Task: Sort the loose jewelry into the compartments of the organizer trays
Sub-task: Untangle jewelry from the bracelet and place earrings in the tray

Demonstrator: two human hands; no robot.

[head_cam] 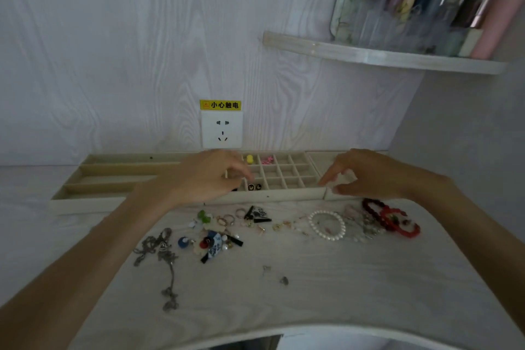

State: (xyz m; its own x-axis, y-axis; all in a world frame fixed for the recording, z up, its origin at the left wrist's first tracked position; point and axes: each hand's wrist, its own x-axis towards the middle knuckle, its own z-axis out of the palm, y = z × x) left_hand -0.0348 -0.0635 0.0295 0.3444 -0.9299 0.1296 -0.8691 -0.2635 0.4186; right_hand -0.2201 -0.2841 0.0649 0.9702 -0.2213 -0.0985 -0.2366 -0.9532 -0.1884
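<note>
Left hand (204, 176) hides grid tray (287, 193) cells | fingers' hold unclear | right hand (366, 175) fingers loose

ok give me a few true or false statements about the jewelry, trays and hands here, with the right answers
1. The white pearl bracelet lies loose on the table. True.
2. The grid tray holds nothing yet. False: a yellow piece, a pink piece and two dark round pieces sit in compartments.
3. The red bead bracelet lies right of the pearl bracelet. True.
4. The right hand grips the silver chain. False: the chain lies on the table at the left; that hand is over the trays.
5. The left hand is over the grid tray. True.
</note>
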